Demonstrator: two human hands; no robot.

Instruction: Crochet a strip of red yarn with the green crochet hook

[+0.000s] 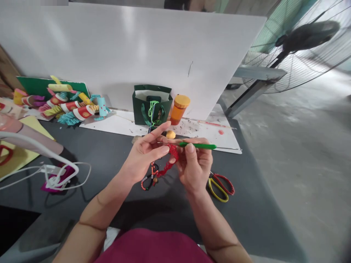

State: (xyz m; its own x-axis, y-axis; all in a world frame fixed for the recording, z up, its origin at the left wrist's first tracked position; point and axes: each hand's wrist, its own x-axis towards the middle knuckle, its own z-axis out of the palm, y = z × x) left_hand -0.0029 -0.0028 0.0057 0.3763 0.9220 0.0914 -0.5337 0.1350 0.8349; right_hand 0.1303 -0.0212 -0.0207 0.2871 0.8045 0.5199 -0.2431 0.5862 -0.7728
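My right hand [194, 166] pinches a green-handled crochet hook [197, 146], whose thin metal shaft points left towards my other hand. My left hand [144, 157] grips a red crocheted strip [170, 163] between thumb and fingers, close to the hook's tip. The strip hangs down onto a dark beaded strand [150, 178] lying on the grey table [104, 146]. A small yellow-orange ball [170, 134] sits just beyond my left fingertips. To the right of my right hand lie red-and-yellow handled scissors [220, 187].
A green paper bag [152, 107] and an orange-capped bottle [179, 109] stand on a paint-stained white sheet [203, 129] before a white board [123, 47]. Colourful paper crafts [64, 104] lie at the back left, a white lamp and cables at left, a standing fan [298, 51] at right.
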